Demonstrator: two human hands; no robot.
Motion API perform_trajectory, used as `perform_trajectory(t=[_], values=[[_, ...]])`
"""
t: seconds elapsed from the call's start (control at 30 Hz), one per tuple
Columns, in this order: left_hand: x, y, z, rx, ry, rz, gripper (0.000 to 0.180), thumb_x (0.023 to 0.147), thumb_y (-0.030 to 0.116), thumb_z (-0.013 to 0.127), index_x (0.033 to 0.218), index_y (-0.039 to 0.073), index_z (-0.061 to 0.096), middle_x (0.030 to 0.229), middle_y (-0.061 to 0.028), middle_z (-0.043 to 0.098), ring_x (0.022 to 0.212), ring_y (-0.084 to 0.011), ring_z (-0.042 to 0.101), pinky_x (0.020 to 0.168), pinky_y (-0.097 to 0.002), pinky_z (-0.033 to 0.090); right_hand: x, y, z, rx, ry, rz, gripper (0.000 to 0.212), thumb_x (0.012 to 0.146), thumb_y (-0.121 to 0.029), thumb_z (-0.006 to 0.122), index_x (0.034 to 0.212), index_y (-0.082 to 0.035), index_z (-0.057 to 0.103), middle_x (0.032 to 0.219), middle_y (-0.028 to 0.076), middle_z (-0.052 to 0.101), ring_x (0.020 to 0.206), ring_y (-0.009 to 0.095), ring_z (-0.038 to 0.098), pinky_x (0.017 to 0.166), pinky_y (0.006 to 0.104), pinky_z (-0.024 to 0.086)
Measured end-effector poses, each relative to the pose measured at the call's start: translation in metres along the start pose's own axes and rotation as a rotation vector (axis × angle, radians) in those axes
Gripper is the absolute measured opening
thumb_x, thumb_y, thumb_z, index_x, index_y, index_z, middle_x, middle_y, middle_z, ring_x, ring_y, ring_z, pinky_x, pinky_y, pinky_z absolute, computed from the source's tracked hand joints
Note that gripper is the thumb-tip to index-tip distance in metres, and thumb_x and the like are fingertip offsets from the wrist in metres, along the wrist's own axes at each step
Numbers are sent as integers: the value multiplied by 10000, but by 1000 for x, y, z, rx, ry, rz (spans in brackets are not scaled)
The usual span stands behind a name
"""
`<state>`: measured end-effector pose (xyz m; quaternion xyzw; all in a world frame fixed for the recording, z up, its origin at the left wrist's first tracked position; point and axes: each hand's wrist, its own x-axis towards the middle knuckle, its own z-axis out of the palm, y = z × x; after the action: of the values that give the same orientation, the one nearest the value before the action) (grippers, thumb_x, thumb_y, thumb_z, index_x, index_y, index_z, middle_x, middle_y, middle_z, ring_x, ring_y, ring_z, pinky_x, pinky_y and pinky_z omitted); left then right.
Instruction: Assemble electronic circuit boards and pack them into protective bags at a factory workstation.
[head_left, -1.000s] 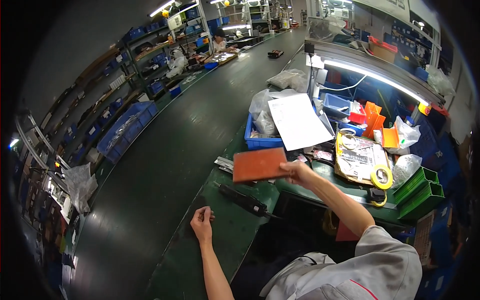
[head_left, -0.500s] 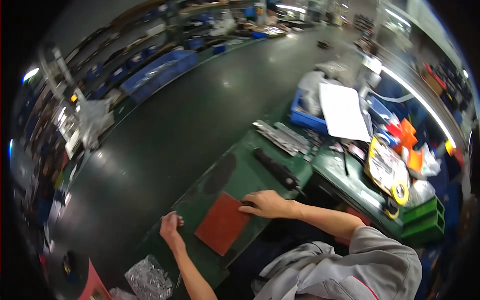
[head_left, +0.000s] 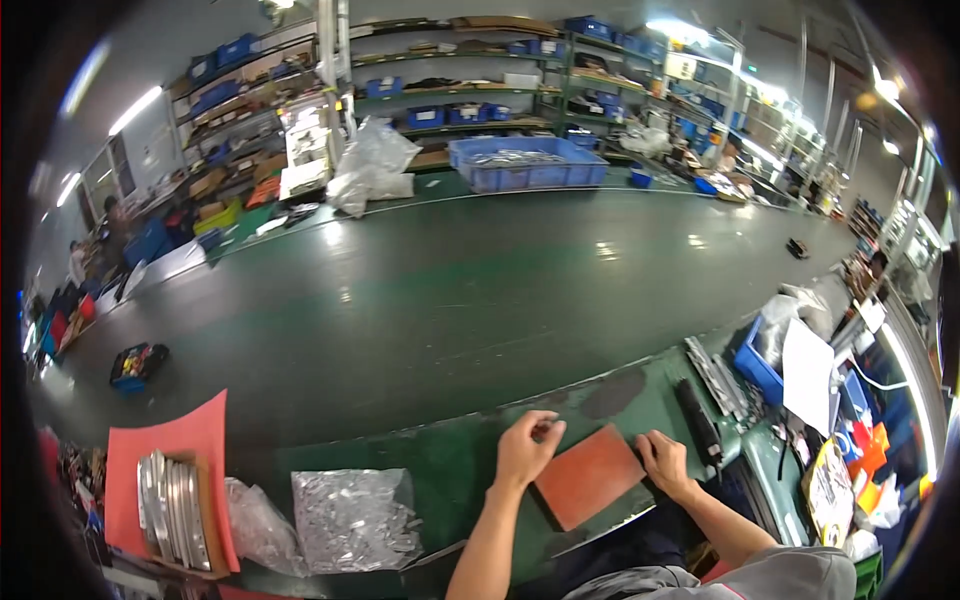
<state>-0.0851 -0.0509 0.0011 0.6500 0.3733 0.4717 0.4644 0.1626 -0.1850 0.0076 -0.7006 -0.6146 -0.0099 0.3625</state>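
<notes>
A flat reddish-brown pad point(head_left: 590, 477) lies on the green worktop near its front edge. Just off its left upper corner is my left hand point(head_left: 525, 452), raised with the fingers curled in toward the thumb. My right hand point(head_left: 664, 462) rests at the pad's right edge, its fingers bent and closed. What either hand holds, if anything, is too small or hidden to make out. To the right of that hand lies a black powered screwdriver point(head_left: 698, 420). A clear bag of small shiny parts point(head_left: 352, 520) lies left of my left forearm.
At the left, a red-lined box point(head_left: 165, 440) holds metal strips. Grey metal bars point(head_left: 716, 378) and a blue bin point(head_left: 757, 365) with a white sheet point(head_left: 807, 375) stand right. Across the dark belt point(head_left: 440, 300) sits a large blue tray point(head_left: 530, 178) before shelves.
The view has swung left, bringing the bag of parts and the box of strips further in. My right hand has shifted along the pad's right side; my left hand stays curled near the pad.
</notes>
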Motion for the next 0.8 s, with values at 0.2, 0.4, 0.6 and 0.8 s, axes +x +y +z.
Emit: perform_trajectory(t=[0.2,0.4,0.6,0.8], values=[[8,8,-4,-2,-26,46,274,879,267,747,1061,72,683,822,-67,716,737,-180,696,689,-313,556,5,10,5,-81,-44,-9,254,973,-138,579,775,8,517,697,215,551,632,412,562,568,440,423],[-3,6,-33,56,-61,-18,371,893,369,713,1109,68,687,902,-95,730,821,-222,712,742,-353,561,4,-9,20,-78,-183,116,246,1002,-168,509,824,-1,534,721,236,553,682,463,560,592,462,442],[-5,2,-6,43,-68,60,265,810,253,752,949,45,667,810,-107,713,762,-279,705,699,-383,545,-9,20,1,-238,-148,83,381,1023,-388,556,1073,-43,709,902,192,718,723,346,674,641,424,530],[-5,2,-6,44,-79,12,247,799,239,756,882,20,676,764,-107,695,724,-249,688,682,-368,537,0,-3,-6,-156,-150,-7,371,1026,-357,545,872,-46,675,794,210,642,655,391,604,582,458,481]])
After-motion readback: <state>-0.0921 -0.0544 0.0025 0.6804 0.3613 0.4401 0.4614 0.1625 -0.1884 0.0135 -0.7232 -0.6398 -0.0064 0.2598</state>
